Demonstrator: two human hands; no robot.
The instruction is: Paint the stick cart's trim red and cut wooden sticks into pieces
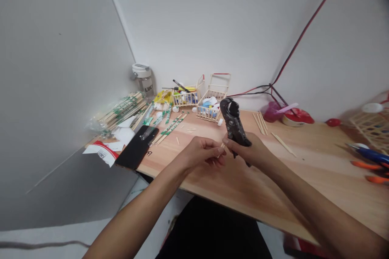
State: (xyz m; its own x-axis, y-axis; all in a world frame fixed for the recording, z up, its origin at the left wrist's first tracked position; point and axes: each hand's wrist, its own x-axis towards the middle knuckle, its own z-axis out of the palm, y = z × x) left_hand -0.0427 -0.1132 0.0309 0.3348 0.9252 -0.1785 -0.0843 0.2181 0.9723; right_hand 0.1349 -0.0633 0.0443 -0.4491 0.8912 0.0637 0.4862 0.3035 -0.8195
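Note:
My right hand [251,147] is wrapped round a pair of dark, worn pliers [234,123], the head pointing up and away from me. Between the thumb and fingers of my left hand [203,151] is a short piece of wooden stick [222,145]. Both hands meet over the front of the wooden table, and the right fingertips come close to that piece. Just beyond them stand two small carts made of sticks, one [208,111] with white bottle-cap wheels, the other [185,98] farther left. Several short cut bits [191,130] lie left of the pliers.
Wrapped chopsticks [127,109], a black phone [136,147] and a clear bottle [142,79] are on the left. Loose sticks [260,123] lie at the right, near a pink cup [272,112] and a red-topped container [298,117]. Orange-handled pliers [369,166] sit by the right edge.

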